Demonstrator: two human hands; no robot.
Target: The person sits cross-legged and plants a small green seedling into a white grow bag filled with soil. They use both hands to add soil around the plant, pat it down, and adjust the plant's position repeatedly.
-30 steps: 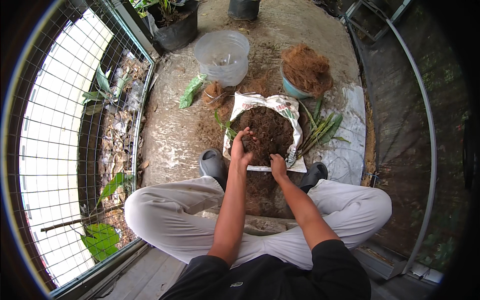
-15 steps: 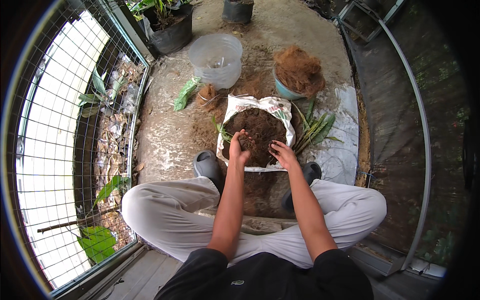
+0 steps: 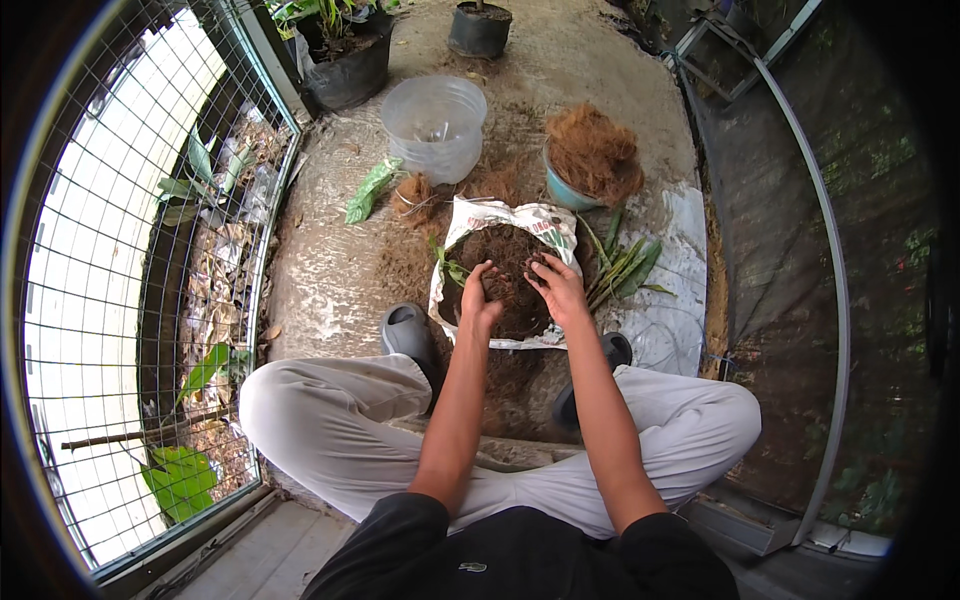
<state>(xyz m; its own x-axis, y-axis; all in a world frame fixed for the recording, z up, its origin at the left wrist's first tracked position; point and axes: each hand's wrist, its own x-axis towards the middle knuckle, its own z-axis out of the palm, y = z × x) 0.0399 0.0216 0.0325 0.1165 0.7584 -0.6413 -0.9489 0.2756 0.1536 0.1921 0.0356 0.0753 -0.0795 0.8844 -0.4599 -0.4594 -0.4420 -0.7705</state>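
Setting: one rough, worn, grey-brown floor (image 3: 320,280), strewn with soil. Clock positions read from the sack, twelve pointing away from the person.

Nine o'clock: dark wire-mesh panel (image 3: 130,300) in a teal frame. Three o'clock, well apart: dark netting (image 3: 780,280) on a curved grey bar.

Centre: white sack (image 3: 510,213) with red and green print, mouth rolled wide, filled with dark brown, fibrous soil (image 3: 515,318). Green-leaved sprig (image 3: 455,270) at its nine o'clock edge.

Ten o'clock: round brown fibre bundle (image 3: 415,197); beyond it, mottled green, leaf-like piece (image 3: 372,190). Eleven: clear, round plastic tub (image 3: 435,120); farther, large black planted pot (image 3: 345,75). Twelve, far: small black pot (image 3: 480,33). One: pale-blue pot (image 3: 568,192) heaped with reddish-brown fibre (image 3: 595,155). Three, just beside: long green strap leaves (image 3: 625,270).

Left hand (image 3: 482,295): over the soil's eight o'clock side, beside the sprig; fingers loosely bent, thumb apart, unclosed. Contact with the sprig cannot be told.

Right hand (image 3: 560,290): three o'clock side, turned inward; fingers spread and crooked at the soil, unclosed. Both forearms reach in from six.
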